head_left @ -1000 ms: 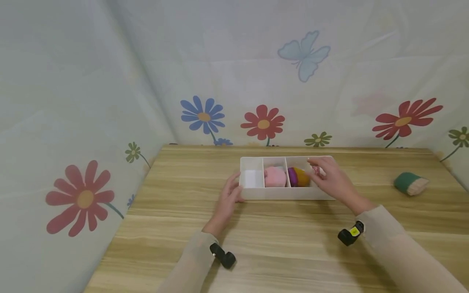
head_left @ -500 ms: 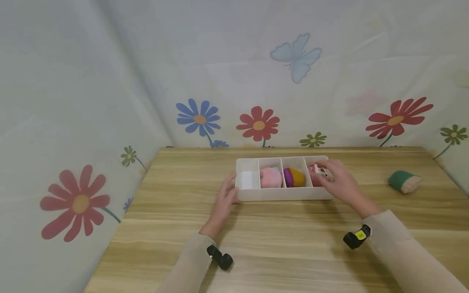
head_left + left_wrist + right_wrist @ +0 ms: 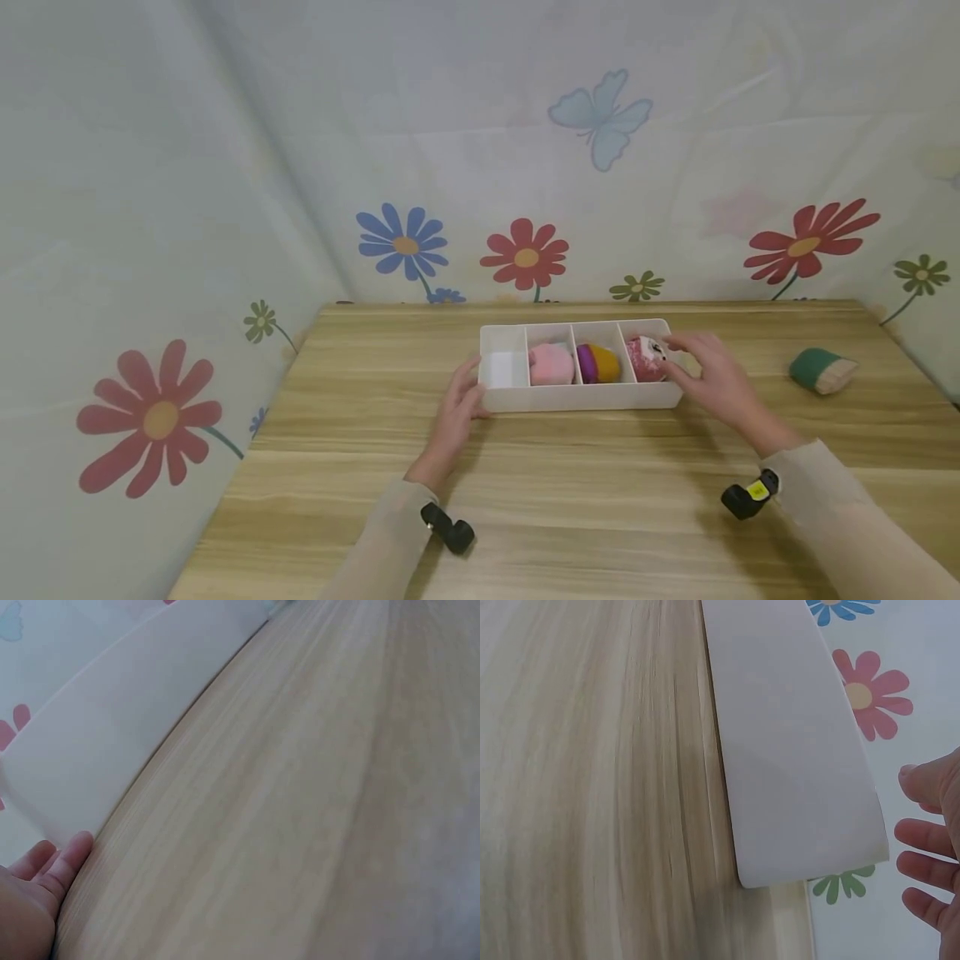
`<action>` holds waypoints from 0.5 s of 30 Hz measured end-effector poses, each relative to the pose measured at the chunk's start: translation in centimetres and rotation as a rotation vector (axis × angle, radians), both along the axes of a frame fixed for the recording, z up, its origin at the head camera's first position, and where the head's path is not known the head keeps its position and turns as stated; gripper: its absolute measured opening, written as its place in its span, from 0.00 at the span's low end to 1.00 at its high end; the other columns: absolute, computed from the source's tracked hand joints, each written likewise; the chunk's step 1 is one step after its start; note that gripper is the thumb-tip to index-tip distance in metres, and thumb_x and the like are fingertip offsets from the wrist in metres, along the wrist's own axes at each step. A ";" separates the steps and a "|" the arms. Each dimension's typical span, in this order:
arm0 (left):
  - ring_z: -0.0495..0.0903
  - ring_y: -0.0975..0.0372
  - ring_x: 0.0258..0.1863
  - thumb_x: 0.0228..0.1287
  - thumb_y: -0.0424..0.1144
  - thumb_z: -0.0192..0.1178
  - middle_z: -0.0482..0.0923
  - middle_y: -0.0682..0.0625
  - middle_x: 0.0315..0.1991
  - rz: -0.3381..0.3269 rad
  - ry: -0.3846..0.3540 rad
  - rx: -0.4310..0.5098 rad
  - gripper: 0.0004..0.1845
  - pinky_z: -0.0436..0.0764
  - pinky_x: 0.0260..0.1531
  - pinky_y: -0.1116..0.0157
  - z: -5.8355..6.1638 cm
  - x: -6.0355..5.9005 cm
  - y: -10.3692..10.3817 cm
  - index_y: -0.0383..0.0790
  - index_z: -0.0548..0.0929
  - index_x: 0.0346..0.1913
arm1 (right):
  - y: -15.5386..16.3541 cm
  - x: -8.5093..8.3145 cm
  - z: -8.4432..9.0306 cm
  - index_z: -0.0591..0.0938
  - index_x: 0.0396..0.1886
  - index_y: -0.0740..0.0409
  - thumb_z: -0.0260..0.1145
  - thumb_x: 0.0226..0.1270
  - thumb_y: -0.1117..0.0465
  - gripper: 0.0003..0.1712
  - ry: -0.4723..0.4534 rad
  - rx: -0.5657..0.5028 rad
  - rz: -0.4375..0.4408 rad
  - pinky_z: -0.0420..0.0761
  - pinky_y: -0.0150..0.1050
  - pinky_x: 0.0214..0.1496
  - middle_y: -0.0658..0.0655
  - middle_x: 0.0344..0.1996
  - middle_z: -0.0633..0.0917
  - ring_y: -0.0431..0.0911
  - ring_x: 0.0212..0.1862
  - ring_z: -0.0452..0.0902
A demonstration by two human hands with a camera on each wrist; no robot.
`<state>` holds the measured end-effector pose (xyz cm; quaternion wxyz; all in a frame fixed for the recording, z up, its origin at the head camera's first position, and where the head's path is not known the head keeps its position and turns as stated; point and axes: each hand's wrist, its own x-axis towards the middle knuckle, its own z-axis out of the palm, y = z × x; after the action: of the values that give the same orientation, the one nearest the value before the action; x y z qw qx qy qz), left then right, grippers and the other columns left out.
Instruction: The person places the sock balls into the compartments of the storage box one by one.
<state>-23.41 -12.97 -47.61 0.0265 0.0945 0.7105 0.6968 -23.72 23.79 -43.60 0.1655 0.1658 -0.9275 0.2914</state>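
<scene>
Right hand [image 3: 712,377] has let go and backed off — fingers spread, empty; pink rolled sock [image 3: 647,359] now sits in the tray [image 3: 577,398]'s rightmost slot. Left hand [image 3: 459,406] rests relaxed against the tray's left end. Sock looks soft, light — pinch mid-roll.

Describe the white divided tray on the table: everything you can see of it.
The white tray is a long, shallow, plastic-looking box lying flat on the wooden table, split by dividers into four compartments. From the left they hold a white item, a pink roll, a purple-and-orange roll and a red patterned roll. The left hand touches its left end; the right hand is at its right end.
</scene>
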 end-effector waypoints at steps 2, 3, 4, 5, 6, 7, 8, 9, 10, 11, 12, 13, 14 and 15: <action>0.72 0.51 0.46 0.72 0.34 0.44 0.66 0.32 0.55 -0.003 0.000 0.003 0.25 0.76 0.43 0.43 0.0 0.0 0.0 0.37 0.58 0.69 | 0.2 0.1 0.0 0.75 0.54 0.67 0.66 0.60 0.63 0.22 -0.006 -0.003 -0.010 0.69 0.60 0.49 0.65 0.46 0.77 0.59 0.51 0.67; 0.72 0.50 0.46 0.72 0.34 0.44 0.66 0.32 0.56 -0.004 0.001 0.004 0.25 0.75 0.43 0.43 0.0 0.0 0.0 0.37 0.58 0.69 | 0.4 0.2 0.0 0.75 0.54 0.67 0.66 0.61 0.63 0.22 -0.007 -0.005 -0.016 0.69 0.60 0.49 0.66 0.46 0.77 0.59 0.51 0.66; 0.72 0.50 0.46 0.72 0.34 0.44 0.66 0.31 0.56 -0.005 0.002 0.004 0.25 0.75 0.43 0.43 0.0 -0.1 0.0 0.37 0.58 0.69 | 0.5 0.3 0.0 0.75 0.53 0.67 0.65 0.61 0.64 0.22 -0.008 -0.009 -0.020 0.69 0.61 0.49 0.66 0.46 0.77 0.59 0.51 0.66; 0.72 0.50 0.46 0.72 0.33 0.44 0.66 0.31 0.56 -0.005 0.000 0.005 0.25 0.75 0.43 0.42 0.0 -0.1 0.0 0.37 0.58 0.69 | 0.7 0.4 0.0 0.75 0.53 0.68 0.65 0.61 0.64 0.21 -0.004 -0.010 -0.026 0.69 0.61 0.49 0.66 0.46 0.77 0.60 0.51 0.66; 0.72 0.50 0.46 0.72 0.34 0.43 0.66 0.31 0.56 -0.005 -0.001 0.004 0.25 0.75 0.43 0.42 0.0 -0.1 0.1 0.37 0.58 0.69 | 0.8 0.5 0.0 0.75 0.53 0.68 0.65 0.61 0.64 0.21 -0.001 -0.011 -0.030 0.69 0.61 0.49 0.67 0.45 0.77 0.60 0.51 0.66; 0.72 0.50 0.46 0.72 0.33 0.43 0.66 0.31 0.55 -0.003 -0.002 0.004 0.25 0.75 0.44 0.42 0.0 -0.1 0.1 0.38 0.58 0.69 | 1.0 0.5 0.0 0.75 0.52 0.68 0.65 0.61 0.64 0.21 0.002 -0.010 -0.033 0.69 0.61 0.49 0.67 0.45 0.77 0.60 0.51 0.66; 0.72 0.50 0.45 0.72 0.33 0.43 0.66 0.31 0.55 -0.001 -0.004 0.002 0.25 0.75 0.44 0.42 0.1 -0.1 0.1 0.38 0.58 0.69 | 1.1 0.6 0.0 0.75 0.52 0.68 0.65 0.61 0.65 0.21 0.006 -0.008 -0.037 0.69 0.61 0.49 0.67 0.45 0.77 0.60 0.51 0.66; 0.72 0.50 0.45 0.72 0.33 0.43 0.67 0.31 0.55 0.000 -0.005 0.002 0.25 0.75 0.44 0.42 0.1 0.0 0.1 0.38 0.58 0.69 | 1.3 0.7 0.0 0.75 0.52 0.69 0.65 0.61 0.65 0.20 0.010 -0.009 -0.040 0.69 0.61 0.49 0.68 0.45 0.77 0.60 0.51 0.66; 0.73 0.50 0.45 0.72 0.33 0.43 0.67 0.31 0.55 0.002 -0.007 0.002 0.25 0.75 0.44 0.42 0.2 0.0 0.1 0.38 0.58 0.69 | 1.5 0.7 0.0 0.75 0.52 0.69 0.65 0.61 0.65 0.20 0.010 -0.004 -0.043 0.69 0.61 0.49 0.68 0.45 0.77 0.61 0.51 0.66; 0.73 0.50 0.45 0.72 0.33 0.43 0.67 0.31 0.55 0.003 -0.008 0.001 0.25 0.75 0.44 0.42 0.2 0.0 0.1 0.38 0.58 0.69 | 1.7 0.8 -0.1 0.75 0.52 0.69 0.64 0.62 0.64 0.20 0.011 0.002 -0.048 0.69 0.61 0.49 0.68 0.45 0.77 0.61 0.51 0.67; 0.73 0.50 0.45 0.72 0.34 0.43 0.66 0.31 0.55 0.003 -0.009 -0.001 0.25 0.75 0.44 0.42 0.2 0.0 0.1 0.38 0.58 0.69 | 2.0 0.8 -0.1 0.74 0.53 0.68 0.64 0.62 0.64 0.21 0.009 0.003 -0.052 0.69 0.62 0.49 0.68 0.45 0.77 0.61 0.51 0.67; 0.73 0.51 0.45 0.72 0.34 0.43 0.66 0.31 0.55 0.003 -0.011 0.000 0.25 0.75 0.44 0.42 0.2 0.0 0.1 0.38 0.58 0.69 | 2.2 0.9 -0.2 0.74 0.53 0.68 0.64 0.62 0.64 0.21 0.007 0.003 -0.054 0.69 0.62 0.49 0.68 0.45 0.77 0.61 0.51 0.67; 0.73 0.51 0.45 0.72 0.34 0.43 0.66 0.32 0.55 0.002 -0.012 0.001 0.25 0.75 0.44 0.42 0.2 0.0 0.1 0.38 0.58 0.69 | 2.4 0.9 -0.3 0.74 0.53 0.68 0.64 0.62 0.64 0.21 0.005 0.003 -0.059 0.68 0.62 0.49 0.68 0.45 0.77 0.61 0.51 0.67; 0.73 0.52 0.45 0.72 0.34 0.43 0.66 0.32 0.55 0.002 -0.012 0.001 0.25 0.75 0.44 0.42 0.1 0.0 0.1 0.38 0.58 0.69 | 2.7 1.0 -0.4 0.74 0.53 0.68 0.64 0.62 0.64 0.21 0.001 0.003 -0.064 0.68 0.62 0.49 0.68 0.45 0.77 0.61 0.51 0.67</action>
<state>-23.45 -12.87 -47.46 0.0299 0.0896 0.7101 0.6977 -22.74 26.47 -44.00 0.1751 0.1367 -0.9326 0.2845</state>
